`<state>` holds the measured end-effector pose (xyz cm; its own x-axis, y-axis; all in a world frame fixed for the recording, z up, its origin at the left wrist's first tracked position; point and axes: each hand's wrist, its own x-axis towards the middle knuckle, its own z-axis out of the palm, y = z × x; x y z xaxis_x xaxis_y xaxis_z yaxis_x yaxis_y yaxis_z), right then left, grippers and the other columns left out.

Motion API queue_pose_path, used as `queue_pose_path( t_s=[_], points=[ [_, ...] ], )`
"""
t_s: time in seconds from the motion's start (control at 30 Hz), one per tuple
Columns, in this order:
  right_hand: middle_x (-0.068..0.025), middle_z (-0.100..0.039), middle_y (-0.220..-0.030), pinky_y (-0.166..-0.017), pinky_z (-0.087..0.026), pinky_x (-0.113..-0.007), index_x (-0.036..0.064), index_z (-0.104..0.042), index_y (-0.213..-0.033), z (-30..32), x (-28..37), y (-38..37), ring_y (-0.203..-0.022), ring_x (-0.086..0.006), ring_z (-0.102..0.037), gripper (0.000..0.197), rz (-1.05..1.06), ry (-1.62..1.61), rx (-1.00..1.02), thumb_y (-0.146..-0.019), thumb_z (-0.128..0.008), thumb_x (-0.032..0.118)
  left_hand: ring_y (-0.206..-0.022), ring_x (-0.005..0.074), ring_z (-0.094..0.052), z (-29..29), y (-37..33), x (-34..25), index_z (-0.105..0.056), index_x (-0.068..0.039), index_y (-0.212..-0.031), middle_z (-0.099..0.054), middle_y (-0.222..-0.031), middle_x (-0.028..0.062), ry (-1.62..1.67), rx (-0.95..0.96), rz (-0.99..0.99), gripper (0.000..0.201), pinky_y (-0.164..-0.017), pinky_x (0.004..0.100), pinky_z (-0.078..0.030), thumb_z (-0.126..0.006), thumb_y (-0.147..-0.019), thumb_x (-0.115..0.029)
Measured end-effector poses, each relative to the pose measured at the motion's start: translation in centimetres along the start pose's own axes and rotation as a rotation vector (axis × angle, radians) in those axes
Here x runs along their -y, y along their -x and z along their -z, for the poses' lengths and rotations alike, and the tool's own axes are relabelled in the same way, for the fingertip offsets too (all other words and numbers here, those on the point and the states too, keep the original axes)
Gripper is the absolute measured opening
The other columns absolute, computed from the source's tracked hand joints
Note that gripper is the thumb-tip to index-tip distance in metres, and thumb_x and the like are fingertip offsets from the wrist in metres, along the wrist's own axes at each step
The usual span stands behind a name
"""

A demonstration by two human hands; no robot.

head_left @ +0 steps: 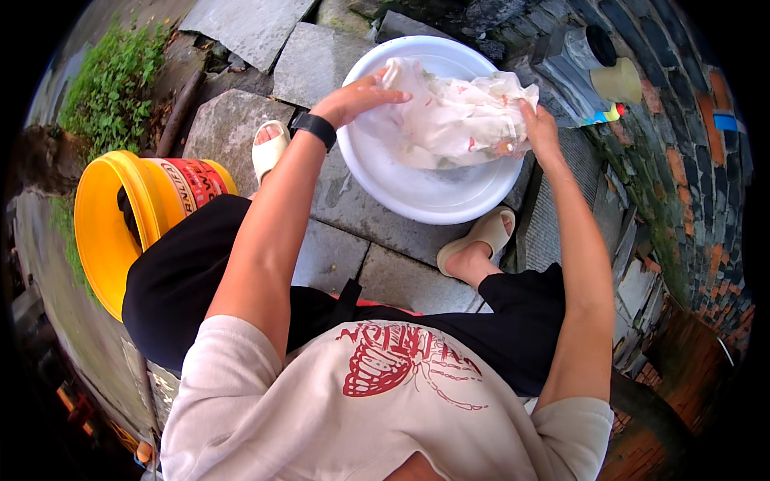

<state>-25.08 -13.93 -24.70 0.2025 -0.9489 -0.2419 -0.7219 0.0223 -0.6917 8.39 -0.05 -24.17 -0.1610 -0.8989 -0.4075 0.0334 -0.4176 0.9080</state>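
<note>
**Hand and Cloth Positions at the White Basin**

Left hand (357, 98): laid palm-down on the left end of the wet white cloth (453, 112), fingers extended and slightly spread, not curled around the fabric. Black wristband (314, 128) worn on the left wrist.

Right hand (542, 127): closed on the right edge of the cloth, fingers pinching a bunched fold against the palm.

Cloth: crumpled, faintly patterned in red and green, stretched between both hands inside the white basin (425, 196); upper part lifted toward the far rim, lower part resting on the basin's inner wall.

Basin: round, set on grey stone paving (337, 248) between two feet in pale slide sandals, left sandal (269, 148) beside the basin's left rim, right sandal (485, 234) touching its near rim.

Yellow bucket (120, 220): tilted on its side to the left, well apart from the basin. Brick wall (690, 168) along the right. Green plants (112, 84) at upper left.
</note>
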Motion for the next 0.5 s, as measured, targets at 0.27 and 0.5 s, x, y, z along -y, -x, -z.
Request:
queue_pose_path(
  t_s=[0.27, 0.5],
  points=[
    [-0.0123, -0.064, -0.094, -0.071, -0.049, -0.032, 0.0012, -0.052, -0.12, 2.1, 1.3, 1.9, -0.081, -0.0213, -0.062, 0.05, -0.253, -0.265, 0.133, -0.076, -0.066, 0.018, -0.101, 0.0209, -0.055, 1.6, -0.1, -2.1, -0.028, -0.003, -0.138, -0.054, -0.116, 0.0161, -0.035, -0.378, -0.138, 0.065, -0.088, 0.0302, -0.043, -0.056, -0.084, -0.024],
    [-0.0241, -0.06, -0.103, -0.081, -0.046, -0.038, 0.0039, -0.05, -0.122, 4.7, -1.1, 0.3, -0.095, -0.0318, -0.06, 0.046, -0.004, 0.337, -0.116, -0.079, -0.057, 0.019, -0.097, 0.0243, -0.058, 1.2, -0.1, -3.1, -0.021, 0.001, -0.139, -0.052, -0.117, 0.0217, -0.08, -0.432, -0.084, 0.069, -0.081, 0.0319, -0.048, -0.057, -0.084, -0.019]
  ],
)
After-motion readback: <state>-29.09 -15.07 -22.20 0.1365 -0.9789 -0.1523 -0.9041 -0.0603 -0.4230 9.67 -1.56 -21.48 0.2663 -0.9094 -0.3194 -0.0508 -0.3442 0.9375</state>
